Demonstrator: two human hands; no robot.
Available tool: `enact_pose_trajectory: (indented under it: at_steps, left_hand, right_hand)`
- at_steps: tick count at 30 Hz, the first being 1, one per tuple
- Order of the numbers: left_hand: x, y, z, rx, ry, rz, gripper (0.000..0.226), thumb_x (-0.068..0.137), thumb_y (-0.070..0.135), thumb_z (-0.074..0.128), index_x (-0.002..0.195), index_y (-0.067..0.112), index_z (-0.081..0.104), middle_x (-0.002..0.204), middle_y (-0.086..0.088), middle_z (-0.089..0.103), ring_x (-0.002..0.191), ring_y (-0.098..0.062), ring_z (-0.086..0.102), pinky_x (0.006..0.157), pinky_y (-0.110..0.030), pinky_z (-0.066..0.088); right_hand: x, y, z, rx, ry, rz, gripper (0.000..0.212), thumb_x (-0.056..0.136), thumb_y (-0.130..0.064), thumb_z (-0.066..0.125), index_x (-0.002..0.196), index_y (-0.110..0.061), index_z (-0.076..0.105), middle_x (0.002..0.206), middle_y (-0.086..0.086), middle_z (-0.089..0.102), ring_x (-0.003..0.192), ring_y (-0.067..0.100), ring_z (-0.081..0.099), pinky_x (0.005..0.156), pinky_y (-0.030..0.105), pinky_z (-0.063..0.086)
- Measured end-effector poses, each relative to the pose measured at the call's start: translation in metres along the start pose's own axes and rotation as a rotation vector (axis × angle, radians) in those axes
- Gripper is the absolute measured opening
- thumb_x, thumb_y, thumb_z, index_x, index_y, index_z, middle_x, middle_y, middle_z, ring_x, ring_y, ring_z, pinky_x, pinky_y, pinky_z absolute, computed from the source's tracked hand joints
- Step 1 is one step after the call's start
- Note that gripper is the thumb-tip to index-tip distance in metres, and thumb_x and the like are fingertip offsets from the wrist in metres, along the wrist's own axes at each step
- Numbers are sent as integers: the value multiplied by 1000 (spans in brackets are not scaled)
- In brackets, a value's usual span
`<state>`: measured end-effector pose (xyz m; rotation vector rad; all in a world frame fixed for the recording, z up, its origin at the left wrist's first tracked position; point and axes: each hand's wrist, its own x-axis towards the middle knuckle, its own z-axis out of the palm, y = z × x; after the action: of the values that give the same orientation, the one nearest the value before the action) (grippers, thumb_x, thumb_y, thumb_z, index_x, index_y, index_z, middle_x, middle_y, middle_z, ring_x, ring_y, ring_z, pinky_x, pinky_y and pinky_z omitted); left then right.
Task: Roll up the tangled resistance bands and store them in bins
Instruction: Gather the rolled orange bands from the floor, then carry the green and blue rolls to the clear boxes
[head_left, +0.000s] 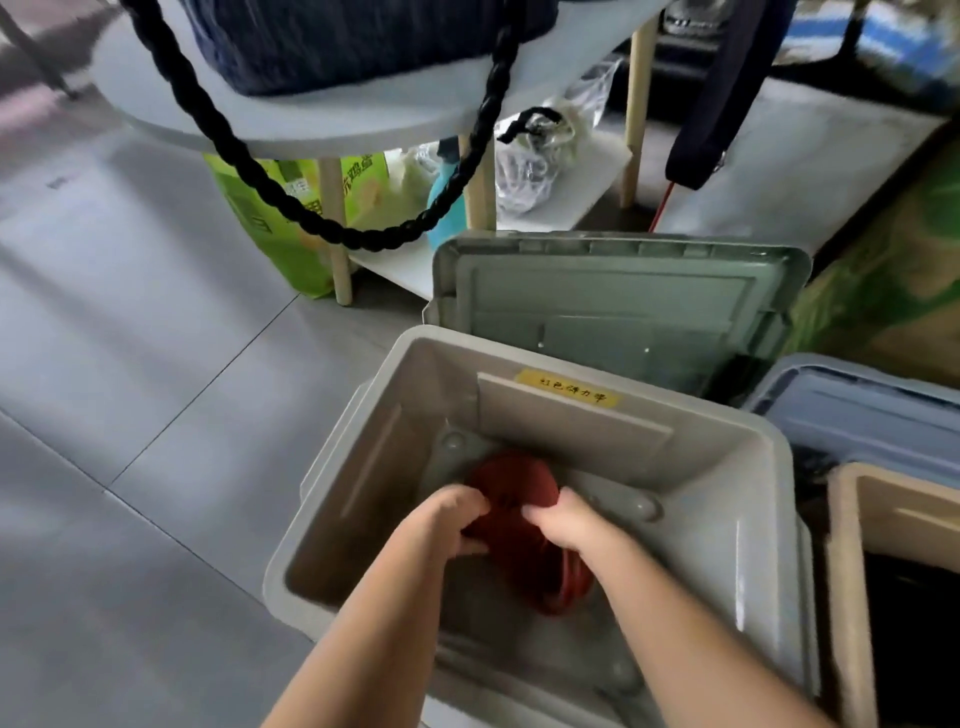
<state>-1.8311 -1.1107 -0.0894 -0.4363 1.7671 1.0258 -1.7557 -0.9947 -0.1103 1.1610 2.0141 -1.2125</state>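
A rolled red resistance band (511, 488) lies low inside the open grey bin (727, 499), which carries a yellow label (569, 391) on its far inner wall. My left hand (449, 522) grips the roll's left side with curled fingers. From the right, my right hand (563, 522) grips the same roll. A looser red coil (563, 592) lies under my right wrist. Both forearms reach down into the bin.
The bin's grey lid (618, 306) leans behind it. A blue bin (862, 410) and a beige bin (852, 571) holding something dark stand at the right. A black braided rope (249, 161) hangs from a grey table (332, 124). Grey tiled floor lies to the left.
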Motion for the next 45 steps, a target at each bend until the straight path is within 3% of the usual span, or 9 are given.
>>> enact_pose_trajectory:
  at_steps: [4,7,11,19,27,32,37,42,45]
  left_hand:
    - [-2,-1,3,233,97,27,37,96,20,51,128,0,47,124,-17,53,112,-32,54,81,-41,53]
    - [-5,6,-4,646,201,191,41,93,30,55,124,3,54,122,-17,59,102,-28,59,71,-31,50]
    - [-16,29,-18,900,214,390,46,87,34,56,127,11,51,121,-12,61,108,-28,59,83,-31,47]
    - [-199,69,-19,885,81,349,34,87,35,54,110,11,59,99,-6,63,95,-24,63,69,-23,41]
    - [-462,109,-64,774,51,308,42,89,26,59,126,6,53,125,-9,60,114,-24,58,92,-31,46]
    - [-592,162,-81,806,-72,319,40,70,45,51,103,25,59,103,-8,67,101,-28,63,84,-46,53]
    - [-662,185,-48,963,-275,444,14,72,37,50,69,26,42,79,-11,52,74,-19,49,65,-34,40]
    - [-699,165,34,1149,-436,590,11,90,18,53,89,10,61,78,-6,57,64,-19,51,61,-33,46]
    - [-742,138,98,1221,-556,607,29,87,34,56,111,18,60,98,-4,66,73,-20,60,64,-35,49]
  right_hand:
    - [-15,3,-19,-268,55,-11,72,86,-50,54,140,-7,34,146,20,32,135,34,32,109,36,31]
    - [-18,10,-33,-406,26,-52,69,86,-50,55,136,-7,37,145,20,30,134,35,32,107,35,32]
    - [-31,3,-59,-447,58,-151,62,87,-50,53,132,-9,41,143,14,35,132,30,37,102,34,36]
    - [-191,-11,-133,-273,83,-68,60,86,-43,57,136,-13,41,140,13,42,129,30,41,102,36,39]
    - [-455,-48,-225,-61,116,100,50,87,-38,60,129,-13,48,129,14,53,115,31,52,91,36,45]
    - [-610,-45,-261,155,156,194,52,87,-31,63,132,-10,47,132,14,54,119,29,52,94,35,44]
    - [-715,-30,-259,393,357,286,43,86,-25,64,124,-9,54,121,11,62,109,26,61,89,34,46]
    - [-803,13,-226,520,490,347,50,88,-31,61,131,-12,47,123,10,61,106,20,62,88,27,44]
    - [-858,51,-209,597,558,402,50,90,-34,58,134,-14,44,122,5,61,109,16,60,87,25,43]
